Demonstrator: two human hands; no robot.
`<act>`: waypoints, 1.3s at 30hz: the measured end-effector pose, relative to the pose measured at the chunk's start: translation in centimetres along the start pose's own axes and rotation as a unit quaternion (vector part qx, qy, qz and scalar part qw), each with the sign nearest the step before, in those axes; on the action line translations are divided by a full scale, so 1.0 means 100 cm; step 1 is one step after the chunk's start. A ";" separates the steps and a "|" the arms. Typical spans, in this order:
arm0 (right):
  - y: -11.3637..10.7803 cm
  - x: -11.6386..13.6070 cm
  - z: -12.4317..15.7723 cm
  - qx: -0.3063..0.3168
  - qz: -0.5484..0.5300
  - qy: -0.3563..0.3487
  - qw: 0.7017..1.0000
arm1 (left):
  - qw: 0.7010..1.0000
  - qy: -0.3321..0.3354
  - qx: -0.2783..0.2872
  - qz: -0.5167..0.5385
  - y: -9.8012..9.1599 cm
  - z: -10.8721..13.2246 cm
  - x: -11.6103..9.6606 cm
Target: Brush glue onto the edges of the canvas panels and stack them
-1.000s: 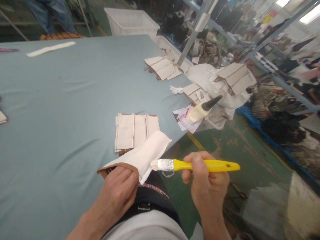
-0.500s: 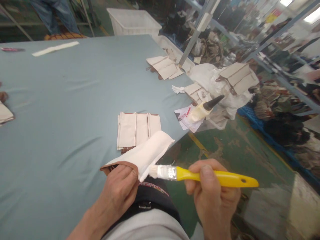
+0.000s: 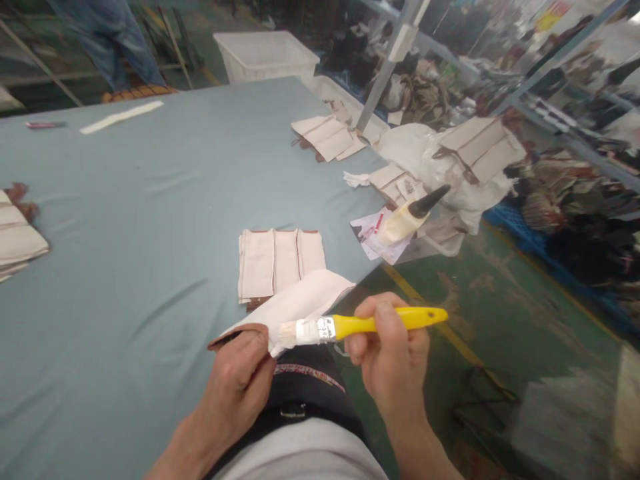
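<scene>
My left hand [image 3: 243,373] grips the brown-edged opening of a cream fabric piece [image 3: 305,293], its fingers partly tucked inside and hidden. In my right hand [image 3: 393,350] is a yellow-handled paintbrush [image 3: 350,325], held between thumb and fingers. Its white-coated bristles lie against the near edge of the cream piece, close to my left fingers. Just beyond, a small stack of cream sewn panels [image 3: 283,263] with brown trim lies on the blue-grey table [image 3: 150,220], partly covered by the held piece.
A plastic bottle with a black nozzle [image 3: 407,220] lies on papers at the table's right edge. More cream panels [image 3: 327,137] sit farther back, and another pile [image 3: 20,233] at left. A metal post [image 3: 385,80] rises by a white crate [image 3: 265,53]. Someone's jeans-clad legs [image 3: 115,47] show beyond.
My right hand has moved left with the paintbrush, bringing its bristles over the near edge of the cream piece. My left hand keeps its hold. The view has shifted slightly.
</scene>
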State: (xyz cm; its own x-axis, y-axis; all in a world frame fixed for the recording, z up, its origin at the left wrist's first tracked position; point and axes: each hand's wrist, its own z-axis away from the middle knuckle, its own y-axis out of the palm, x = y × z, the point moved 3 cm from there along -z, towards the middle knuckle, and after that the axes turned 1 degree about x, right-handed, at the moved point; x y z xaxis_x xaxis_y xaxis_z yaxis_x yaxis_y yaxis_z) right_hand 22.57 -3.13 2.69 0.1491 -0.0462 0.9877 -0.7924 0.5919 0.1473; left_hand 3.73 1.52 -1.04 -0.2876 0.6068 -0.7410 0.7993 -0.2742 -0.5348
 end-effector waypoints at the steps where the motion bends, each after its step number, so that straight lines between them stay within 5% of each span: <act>1: 0.002 -0.005 -0.001 0.012 -0.016 0.023 1.000 | 1.000 0.004 -0.004 0.003 0.000 0.000 0.000; 12: 0.006 -0.029 -0.002 0.055 -0.065 0.115 0.990 | 1.000 -0.017 -0.014 0.009 0.006 0.002 0.001; 15: 0.004 -0.027 -0.006 0.057 -0.076 0.122 0.988 | 0.994 -0.087 -0.009 0.064 0.005 0.000 0.003; 20: -0.010 -0.008 -0.025 -0.037 -0.076 0.039 0.996 | 0.905 -0.356 -0.006 0.234 -0.007 -0.008 0.020; 25: -0.002 0.009 -0.028 -0.033 -0.091 -0.040 0.995 | 0.824 -0.458 -0.065 0.326 -0.029 -0.027 0.024; 30: 0.022 0.014 -0.022 0.011 -0.095 -0.099 0.990 | 0.791 -0.478 -0.087 0.372 -0.035 -0.045 0.008; 39: 0.053 -0.001 -0.036 0.043 -0.018 -0.149 0.988 | 0.796 -0.453 -0.032 0.401 -0.032 -0.035 0.005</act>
State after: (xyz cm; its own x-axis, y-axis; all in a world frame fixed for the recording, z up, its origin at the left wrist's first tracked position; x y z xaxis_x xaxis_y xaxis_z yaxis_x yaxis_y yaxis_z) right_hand 20.51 2.84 3.22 0.0084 -0.3081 0.9513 -0.8388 0.5158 0.1744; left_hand 2.87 5.33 1.76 0.0895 -0.5383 -0.8380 0.9340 -0.2468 0.2583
